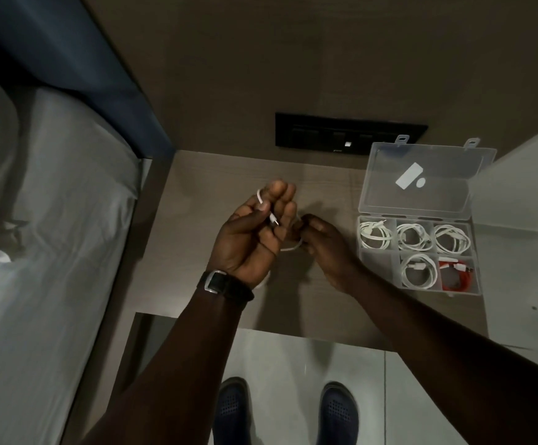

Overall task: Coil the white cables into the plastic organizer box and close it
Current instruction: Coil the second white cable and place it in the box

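A bed [36,220] with pale sheets fills the left side, with a dark blue headboard [78,59] rising behind it. A brown panelled wall [293,53] runs across the top, carrying one black switch plate [351,133]. Below it sits a brown wood-grain table [197,194], wedged between the bed and a pale surface on the right. Pale floor tiles [286,374] show at the bottom, with two dark blue perforated shoes [338,412] on them. Two bare forearms reach in over the table. The left hand [248,239], with a black watch [225,285] at its wrist, is palm up and half curled, its fingers wrapped by a white cable [259,197] whose plug end lies pinched under the thumb. The right hand [328,245] is closed in a pinch on the same cable's loop just beside the left palm. At the table's right edge lies one clear organizer box [367,256], its lid [421,178] swung open and leaning back toward the wall. The box has six compartments: four hold coiled white cables [375,237], one holds a red cable [455,274], and the near-left one looks vacant.
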Demonstrator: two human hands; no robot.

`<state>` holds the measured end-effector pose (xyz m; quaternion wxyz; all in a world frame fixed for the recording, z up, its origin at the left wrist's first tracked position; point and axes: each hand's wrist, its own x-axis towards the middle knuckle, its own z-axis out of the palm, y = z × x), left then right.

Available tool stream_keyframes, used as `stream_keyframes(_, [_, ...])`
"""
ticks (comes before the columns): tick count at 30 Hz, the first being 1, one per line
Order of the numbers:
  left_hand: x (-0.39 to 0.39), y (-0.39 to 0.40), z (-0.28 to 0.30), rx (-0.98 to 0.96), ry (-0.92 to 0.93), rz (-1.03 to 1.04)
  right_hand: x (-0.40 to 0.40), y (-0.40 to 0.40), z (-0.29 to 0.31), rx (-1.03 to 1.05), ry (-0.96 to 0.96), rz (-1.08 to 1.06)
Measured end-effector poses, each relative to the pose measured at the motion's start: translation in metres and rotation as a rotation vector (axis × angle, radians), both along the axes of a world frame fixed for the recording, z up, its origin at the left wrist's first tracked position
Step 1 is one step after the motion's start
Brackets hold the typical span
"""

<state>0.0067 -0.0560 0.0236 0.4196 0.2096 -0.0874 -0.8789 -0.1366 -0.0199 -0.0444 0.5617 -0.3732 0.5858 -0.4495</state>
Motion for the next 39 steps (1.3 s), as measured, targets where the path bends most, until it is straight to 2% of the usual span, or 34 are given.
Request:
stream_keyframes(2, [-0.003,-0.004,0.003,-0.011,0.070,0.060,0.004,-0.002,0.009,0.081,-0.283,-0.099])
stream_keyframes(3, [-0.004,-0.007,0.004,-0.011,0.102,0.089,0.004,-0.001,0.012,0.103,-0.313,-0.105])
stream_keyframes(6, [0.001,-0.021,0.005,-0.044,0.065,0.179,0.000,0.006,0.021,0.076,-0.106,0.068])
stream_keyframes(8, [0.006,-0.030,0.001,-0.122,-0.144,0.204,-0.004,0.011,0.027,-0.022,0.079,0.206])
stream_keyframes(9, [0.008,-0.032,-0.001,-0.187,-0.323,0.181,-0.007,0.012,0.031,-0.092,0.202,0.264])
stream_keyframes(11, [0.006,-0.030,-0.007,-0.384,-0.731,0.051,-0.014,0.011,0.040,-0.203,0.440,0.386])
stream_keyframes(12, [0.002,-0.025,-0.011,-0.486,-0.865,-0.042,-0.018,0.010,0.044,-0.244,0.530,0.437])
stream_keyframes(14, [-0.007,-0.014,-0.017,-0.612,-0.978,-0.212,-0.025,0.004,0.055,-0.320,0.636,0.487])
stream_keyframes(16, [-0.014,-0.005,-0.018,-0.622,-1.011,-0.300,-0.032,0.000,0.064,-0.379,0.686,0.494])
stream_keyframes(19, [-0.016,0.001,-0.017,-0.474,-0.925,-0.330,-0.038,-0.007,0.069,-0.451,0.705,0.463])
stream_keyframes(22, [-0.020,0.005,-0.014,-0.353,-0.815,-0.357,-0.044,-0.017,0.070,-0.467,0.626,0.372])
stream_keyframes(25, [-0.019,0.005,-0.011,-0.236,-0.677,-0.351,-0.047,-0.021,0.064,-0.511,0.604,0.387])
stream_keyframes(29, [-0.012,0.002,-0.007,-0.111,-0.468,-0.519,-0.052,-0.016,0.050,-0.501,0.593,0.343])
stream_keyframes(31, [-0.012,0.006,-0.007,-0.069,-0.381,-0.530,-0.053,-0.013,0.042,-0.478,0.595,0.306])
stream_keyframes(33, [-0.014,0.009,-0.004,-0.019,-0.242,-0.454,-0.052,-0.009,0.034,-0.424,0.546,0.243])
stream_keyframes(36, [-0.019,0.008,0.001,0.080,-0.015,-0.179,-0.042,0.007,0.026,-0.300,0.449,0.197])
stream_keyframes(37, [-0.020,0.005,0.003,0.082,0.018,-0.084,-0.038,0.015,0.024,-0.267,0.437,0.209])
stream_keyframes(39, [-0.021,-0.005,0.004,0.023,-0.029,0.078,-0.029,0.032,0.021,-0.216,0.458,0.296])
